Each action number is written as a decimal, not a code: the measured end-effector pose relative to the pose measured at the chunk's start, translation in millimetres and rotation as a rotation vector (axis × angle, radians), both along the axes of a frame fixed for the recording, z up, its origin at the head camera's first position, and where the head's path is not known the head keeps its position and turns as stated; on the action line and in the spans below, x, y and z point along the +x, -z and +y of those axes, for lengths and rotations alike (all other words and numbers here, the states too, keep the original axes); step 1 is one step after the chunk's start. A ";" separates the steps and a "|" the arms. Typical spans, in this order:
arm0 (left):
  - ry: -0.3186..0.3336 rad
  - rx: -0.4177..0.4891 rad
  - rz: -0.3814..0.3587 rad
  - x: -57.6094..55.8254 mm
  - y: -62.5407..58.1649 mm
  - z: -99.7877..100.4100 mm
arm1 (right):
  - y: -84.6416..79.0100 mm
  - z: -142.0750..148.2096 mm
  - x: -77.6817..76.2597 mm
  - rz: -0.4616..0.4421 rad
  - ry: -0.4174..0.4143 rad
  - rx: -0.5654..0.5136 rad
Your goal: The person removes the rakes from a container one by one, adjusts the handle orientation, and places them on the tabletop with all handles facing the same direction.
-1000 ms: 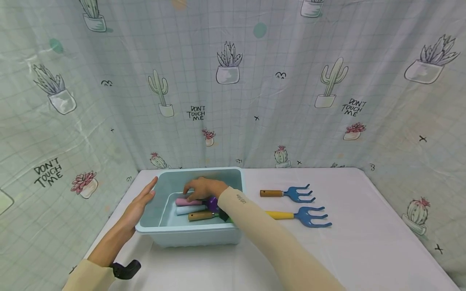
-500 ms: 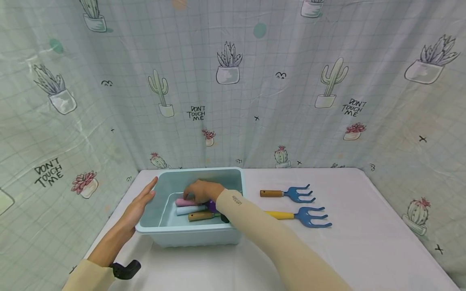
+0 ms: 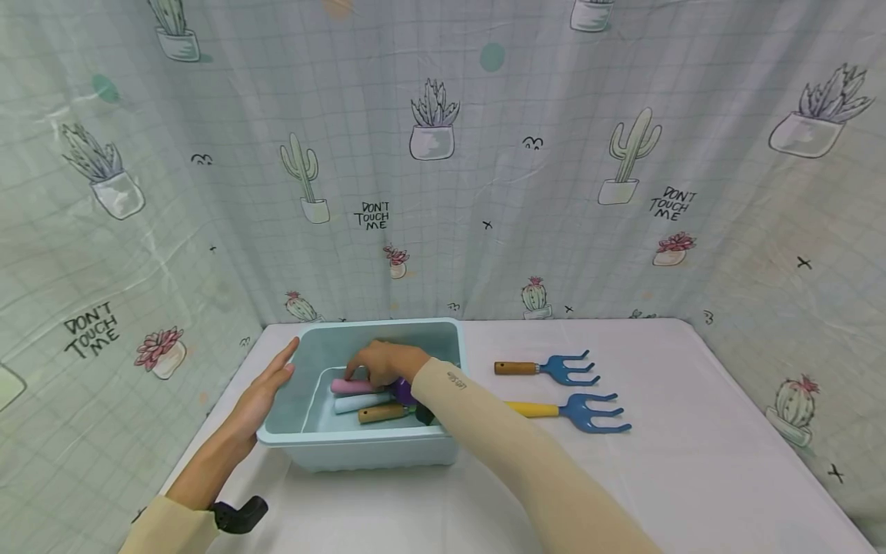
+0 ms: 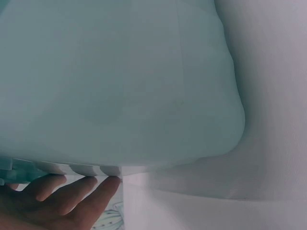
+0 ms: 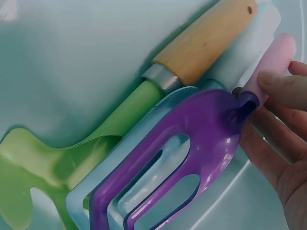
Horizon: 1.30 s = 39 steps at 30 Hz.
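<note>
Pinching the purple hand fork [image 5: 211,115], the right hand [image 3: 386,363] needs the straight-fingered left hand [image 3: 258,398] to brace the plastic bin [image 3: 370,454].

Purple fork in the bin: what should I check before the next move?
1. Right hand pinching the pink handle: ok.
2. No other tool on top of the visible part of the purple fork: ok.
3. Purple fork separate from the light blue tool: not ok, it overlaps it.
4. Tine tips free: cannot tell, out of view.
5. Left hand at the bin's left side: ok.
</note>
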<state>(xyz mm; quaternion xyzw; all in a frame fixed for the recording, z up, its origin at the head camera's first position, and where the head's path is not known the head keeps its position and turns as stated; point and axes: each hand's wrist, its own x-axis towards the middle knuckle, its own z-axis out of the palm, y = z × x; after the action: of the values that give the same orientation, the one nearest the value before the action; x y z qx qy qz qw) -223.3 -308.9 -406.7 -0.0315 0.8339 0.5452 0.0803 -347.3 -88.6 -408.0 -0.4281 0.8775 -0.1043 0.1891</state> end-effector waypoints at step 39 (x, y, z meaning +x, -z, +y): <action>0.011 0.011 -0.001 -1.4 -1.1 -0.8 | -37.6 1.8 2.1 -0.058 -0.105 -0.098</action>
<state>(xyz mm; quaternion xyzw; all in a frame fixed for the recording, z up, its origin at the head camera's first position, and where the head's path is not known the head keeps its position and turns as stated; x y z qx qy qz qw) -224.7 -309.7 -405.6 -0.0268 0.8309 0.5494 0.0839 -345.2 -86.9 -370.4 -0.4792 0.8418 -0.1493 0.1986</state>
